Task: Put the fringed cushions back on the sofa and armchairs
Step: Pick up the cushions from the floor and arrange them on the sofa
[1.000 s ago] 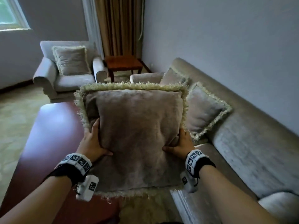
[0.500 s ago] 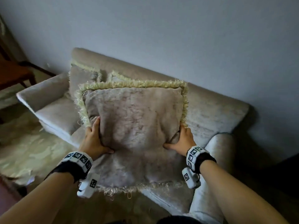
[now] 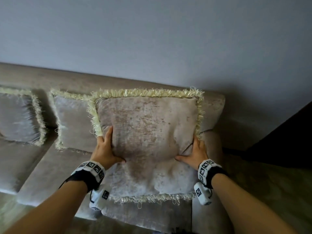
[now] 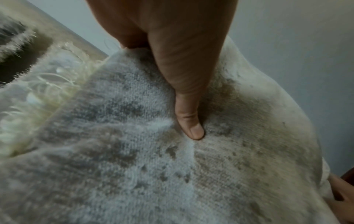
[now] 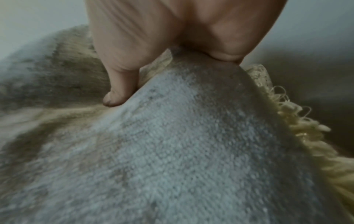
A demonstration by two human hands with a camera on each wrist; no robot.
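Item: fringed cushion (image 3: 146,142), centre frame, held upright over sofa (image 3: 50,166) seat, rt end. Gripped at side edges by left hand (image 3: 104,149) & right hand (image 3: 195,152), thumbs dug in. Judged soft, light, squashy.

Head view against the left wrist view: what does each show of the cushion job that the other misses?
Only the head view shows the beige velvet sofa, the far-left fringed cushion leaning on its backrest, and the right hand gripping the held cushion's right edge.

Only the left wrist view shows the left thumb dented into the pile.

Both show the held grey-beige velvet cushion with cream fringe, the left hand gripping it, and the neighbouring fringed cushion.
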